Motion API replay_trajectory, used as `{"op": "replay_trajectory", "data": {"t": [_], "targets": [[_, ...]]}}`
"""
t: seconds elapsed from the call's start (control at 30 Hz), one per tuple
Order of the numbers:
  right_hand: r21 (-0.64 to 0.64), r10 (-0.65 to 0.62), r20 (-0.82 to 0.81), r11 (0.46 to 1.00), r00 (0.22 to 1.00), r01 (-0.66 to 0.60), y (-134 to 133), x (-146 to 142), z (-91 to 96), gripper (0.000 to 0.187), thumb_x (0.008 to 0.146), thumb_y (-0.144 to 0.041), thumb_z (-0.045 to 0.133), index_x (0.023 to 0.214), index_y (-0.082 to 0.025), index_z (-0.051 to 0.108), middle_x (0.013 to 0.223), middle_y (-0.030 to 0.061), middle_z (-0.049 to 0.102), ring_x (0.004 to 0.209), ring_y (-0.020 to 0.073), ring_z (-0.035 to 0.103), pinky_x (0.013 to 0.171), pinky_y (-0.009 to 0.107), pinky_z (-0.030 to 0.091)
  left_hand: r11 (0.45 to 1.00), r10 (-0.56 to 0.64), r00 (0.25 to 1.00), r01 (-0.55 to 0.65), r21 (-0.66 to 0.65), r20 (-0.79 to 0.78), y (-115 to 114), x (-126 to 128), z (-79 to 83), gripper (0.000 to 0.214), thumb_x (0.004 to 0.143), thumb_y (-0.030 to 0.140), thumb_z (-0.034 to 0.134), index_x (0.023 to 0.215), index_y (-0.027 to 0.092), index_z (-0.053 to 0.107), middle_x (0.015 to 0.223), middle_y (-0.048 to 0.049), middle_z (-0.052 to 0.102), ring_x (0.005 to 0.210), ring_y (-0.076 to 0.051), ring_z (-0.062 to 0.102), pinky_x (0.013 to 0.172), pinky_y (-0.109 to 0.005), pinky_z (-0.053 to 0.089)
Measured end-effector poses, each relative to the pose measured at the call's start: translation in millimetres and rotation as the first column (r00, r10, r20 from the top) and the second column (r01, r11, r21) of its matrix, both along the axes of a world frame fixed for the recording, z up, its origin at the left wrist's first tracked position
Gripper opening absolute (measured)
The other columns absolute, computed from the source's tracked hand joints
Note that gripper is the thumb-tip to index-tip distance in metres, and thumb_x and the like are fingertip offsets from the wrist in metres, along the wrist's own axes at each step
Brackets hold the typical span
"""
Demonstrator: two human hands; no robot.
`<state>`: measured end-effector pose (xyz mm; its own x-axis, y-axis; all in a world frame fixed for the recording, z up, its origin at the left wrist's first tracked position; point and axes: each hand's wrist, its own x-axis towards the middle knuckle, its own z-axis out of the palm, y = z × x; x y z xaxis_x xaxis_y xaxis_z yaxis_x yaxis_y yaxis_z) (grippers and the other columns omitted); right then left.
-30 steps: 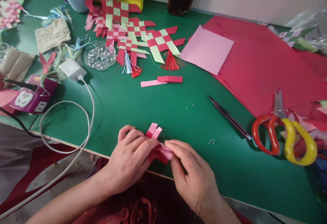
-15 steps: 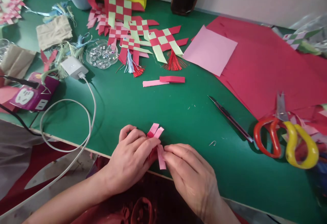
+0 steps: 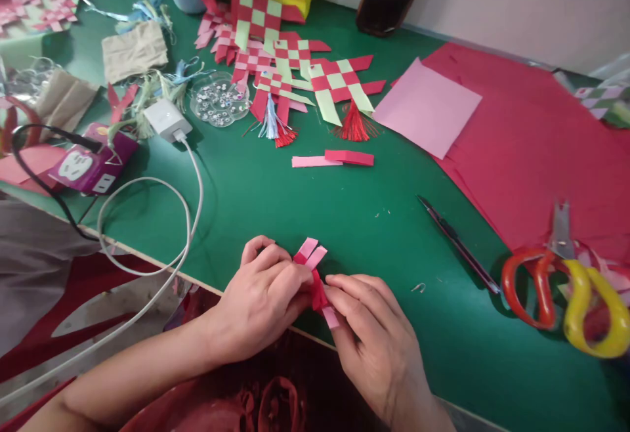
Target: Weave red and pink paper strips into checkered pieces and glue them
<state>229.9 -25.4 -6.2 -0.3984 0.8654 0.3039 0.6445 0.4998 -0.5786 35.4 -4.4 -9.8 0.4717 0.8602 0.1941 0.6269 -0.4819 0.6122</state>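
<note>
Close to the table's front edge, a small weave of pink and red paper strips (image 3: 319, 289) is pinched between my two hands. My left hand (image 3: 268, 294) is closed on its left side, with pink strip ends sticking out above the fingers. My right hand (image 3: 377, 327) pinches the lower right part, where one pink strip end pokes out by the thumb. The fingers cover much of the weave. Beyond the hands, a pink folded strip (image 3: 308, 162) and a red folded strip (image 3: 357, 157) lie overlapping on the green table (image 3: 236, 189).
Right of my hands lie a craft knife (image 3: 457, 243) and scissors (image 3: 561, 241), near red paper sheets (image 3: 536, 136) and a pink square (image 3: 428, 107). Woven paper fish (image 3: 339, 81) with tassels lie at the back. A white cable (image 3: 184, 222) loops over the left front edge.
The view has shifted a little. My right fingers have moved from the hanging pink strip to the red part of the weave, whose red side now shows between the hands.
</note>
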Motion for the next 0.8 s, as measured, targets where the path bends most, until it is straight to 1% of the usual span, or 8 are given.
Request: {"op": "replay_trajectory", "data": {"t": [0.1,0.2,0.33,0.4,0.53,0.63,0.7,0.8], "targets": [[0.026,0.010,0.015,1.000,1.000,-0.010,0.8,0.8,-1.5,0.015,0.090,-0.007,0.059,0.101,-0.013,0.067,0.105,0.0090,0.067,0.098,0.0190,0.057,0.090,0.034,0.051,1.000,-0.021,0.999,0.022,0.008,-0.025,0.3,-1.2,-0.2,0.004,0.097,0.020,0.053,0.096,0.019,0.057,0.084,0.0006,0.069,0.084,-0.017,0.054,0.093,-0.040,0.033],[0.059,0.036,0.032,0.998,0.999,-0.038,-0.5,1.4,-2.4,0.013,0.089,-0.006,0.061,0.097,-0.014,0.068,0.102,0.0084,0.067,0.094,0.0185,0.057,0.087,0.034,0.051,0.999,-0.027,0.999,0.028,0.021,-0.036,0.6,-1.7,0.1,0.012,0.100,0.023,0.050,0.107,0.019,0.060,0.088,-0.0008,0.071,0.086,-0.018,0.054,0.093,-0.040,0.034],[0.129,0.039,0.078,0.990,0.996,-0.049,-3.5,1.3,-3.0,0.019,0.086,-0.005,0.065,0.101,-0.016,0.070,0.089,0.0056,0.066,0.080,0.0158,0.056,0.074,0.031,0.050,0.999,-0.032,0.999,0.033,0.041,-0.032,0.3,-2.2,1.1,0.016,0.100,0.025,0.051,0.111,0.019,0.061,0.090,-0.0001,0.071,0.085,-0.018,0.053,0.093,-0.040,0.033],[0.132,0.029,0.082,0.991,0.996,-0.039,-4.2,0.3,-2.6,0.019,0.086,-0.005,0.066,0.100,-0.016,0.071,0.085,0.0047,0.065,0.075,0.0143,0.054,0.071,0.029,0.048,0.998,-0.040,0.999,0.041,0.043,-0.032,0.1,-2.8,1.3,0.016,0.099,0.024,0.052,0.112,0.019,0.062,0.091,-0.0003,0.071,0.085,-0.018,0.052,0.093,-0.040,0.033],[0.121,-0.026,0.068,0.992,0.997,0.017,-3.2,-3.0,0.2,0.020,0.087,-0.006,0.065,0.102,-0.016,0.072,0.085,0.0044,0.063,0.076,0.0125,0.054,0.073,0.026,0.047,0.998,-0.053,0.998,0.055,0.034,-0.043,0.2,-3.3,0.7,0.018,0.099,0.024,0.053,0.114,0.018,0.060,0.093,-0.0013,0.071,0.087,-0.019,0.053,0.093,-0.041,0.033],[0.118,-0.046,0.041,0.992,0.998,0.041,-1.9,-4.0,2.7,0.017,0.089,-0.008,0.064,0.102,-0.015,0.072,0.088,0.0053,0.063,0.080,0.0134,0.055,0.077,0.027,0.048,0.998,-0.051,0.997,0.053,0.035,-0.059,0.4,-3.0,0.8,0.020,0.099,0.022,0.052,0.116,0.017,0.058,0.088,-0.0020,0.069,0.086,-0.019,0.053,0.092,-0.041,0.034],[0.110,-0.045,0.026,0.993,0.999,0.041,-1.4,-3.3,3.8,0.016,0.089,-0.010,0.063,0.102,-0.014,0.071,0.090,0.0060,0.063,0.081,0.0142,0.056,0.077,0.028,0.049,0.998,-0.038,0.998,0.041,0.038,-0.056,0.3,-2.7,1.3,0.018,0.099,0.021,0.050,0.115,0.015,0.056,0.085,-0.0022,0.068,0.084,-0.019,0.054,0.091,-0.040,0.035],[0.109,-0.065,0.022,0.992,0.998,0.062,-0.7,-0.7,4.4,0.017,0.089,-0.009,0.062,0.101,-0.016,0.070,0.091,0.0058,0.064,0.081,0.0151,0.057,0.075,0.029,0.051,0.999,-0.027,0.999,0.027,0.019,-0.042,-0.1,-2.4,1.5,0.009,0.098,0.019,0.050,0.104,0.016,0.056,0.086,-0.0022,0.068,0.084,-0.018,0.054,0.091,-0.040,0.035]]}}
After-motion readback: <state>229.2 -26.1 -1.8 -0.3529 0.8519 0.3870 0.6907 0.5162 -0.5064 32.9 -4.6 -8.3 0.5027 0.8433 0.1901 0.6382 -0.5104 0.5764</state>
